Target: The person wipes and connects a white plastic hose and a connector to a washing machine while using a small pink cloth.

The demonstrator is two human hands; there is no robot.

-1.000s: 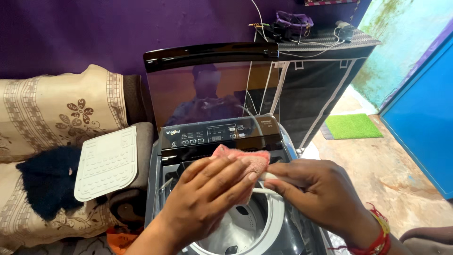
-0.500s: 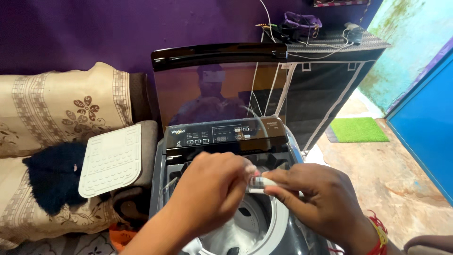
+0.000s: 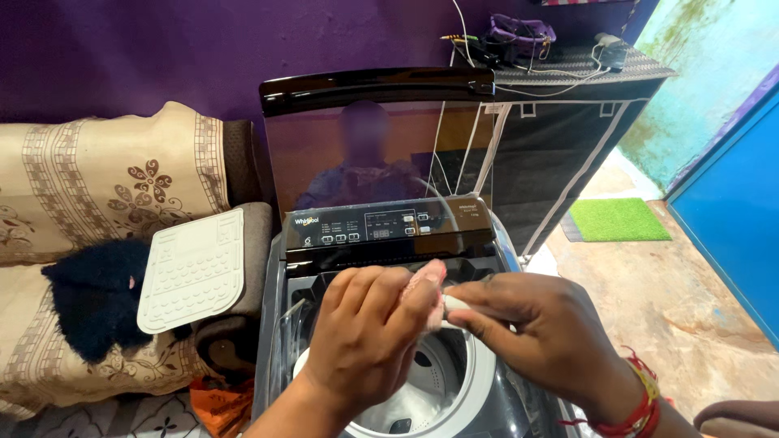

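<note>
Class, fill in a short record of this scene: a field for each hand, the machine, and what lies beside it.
left hand: wraps a pink cloth over the drum
right hand: pinches a small white piece against the cloth
washing machine: top loader, lid raised
beside it: white plastic panel, dark woolly item
floor: green mat

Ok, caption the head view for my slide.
Both hands, left hand and right hand, pinch a pink cloth over an open top-loading washing machine.

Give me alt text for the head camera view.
Two hands, left hand and right hand, pinch a pink cloth over an open top-loading washing machine. A white plastic panel lies on patterned cushions.
</note>
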